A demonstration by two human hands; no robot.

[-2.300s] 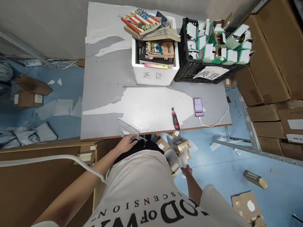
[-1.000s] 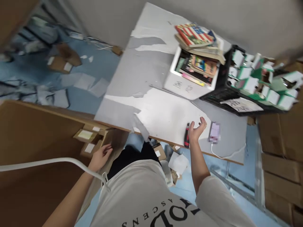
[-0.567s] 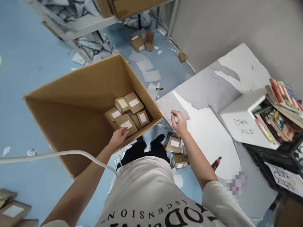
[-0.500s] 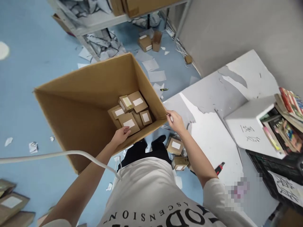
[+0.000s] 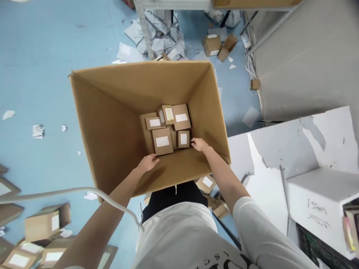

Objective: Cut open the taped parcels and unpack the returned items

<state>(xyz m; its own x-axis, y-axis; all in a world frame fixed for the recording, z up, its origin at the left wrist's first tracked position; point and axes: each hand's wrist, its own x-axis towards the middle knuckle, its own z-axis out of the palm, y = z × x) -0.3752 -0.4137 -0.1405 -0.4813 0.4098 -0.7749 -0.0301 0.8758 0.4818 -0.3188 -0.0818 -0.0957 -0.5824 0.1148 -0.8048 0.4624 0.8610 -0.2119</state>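
Both hands reach down inside a large open cardboard carton (image 5: 106, 142). Several small brown boxes with white labels lie together at its bottom. My left hand (image 5: 148, 163) is at the near corner of a labelled box (image 5: 165, 150), fingers loosely extended; whether they touch it I cannot tell. Close to the right side of a smaller labelled box (image 5: 183, 144) is my right hand (image 5: 199, 144), its fingers slightly bent with nothing visible in them. Behind these, a box with yellowish tape (image 5: 167, 118) rests tilted beside another labelled box (image 5: 181, 126).
A white cable (image 5: 70, 191) crosses my left forearm. Small boxes (image 5: 42, 226) lie on the floor at lower left. Grey packaging (image 5: 164, 35) is heaped under a metal shelf (image 5: 179, 4). At right stands a white table (image 5: 266, 186) with a white box (image 5: 316, 201).
My right hand has left the carton's right rim and moved down inside. My left hand has shifted slightly off the near box. The view has turned, and the carton appears squarer to me.
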